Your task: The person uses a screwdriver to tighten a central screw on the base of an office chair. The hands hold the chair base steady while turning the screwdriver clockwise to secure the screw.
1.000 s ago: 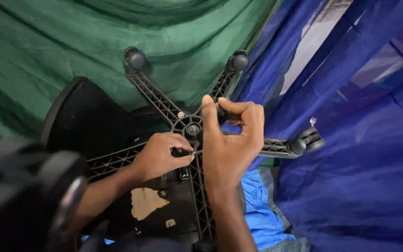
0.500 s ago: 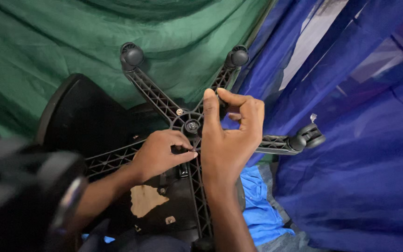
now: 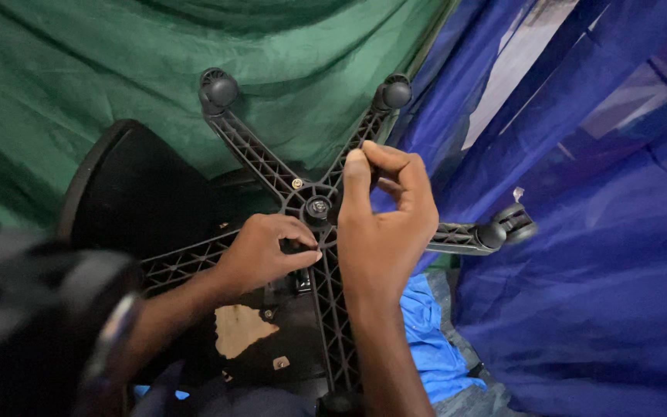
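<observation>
Centrally, we see the black star-shaped chair base (image 3: 272,174) upturned, its hub (image 3: 317,207) mid-frame. Our left hand (image 3: 264,251) pinches a small dark part just below the hub. Our right hand (image 3: 384,224) has fingers curled together beside the hub; whether it grips anything we cannot tell.

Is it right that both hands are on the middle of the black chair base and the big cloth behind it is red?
Not quite. The head view shows the cloth behind is green, not red. The rest holds: the left hand and right hand are both at the middle of the black chair base.

Upturned black five-star chair base (image 3: 272,174)
</observation>
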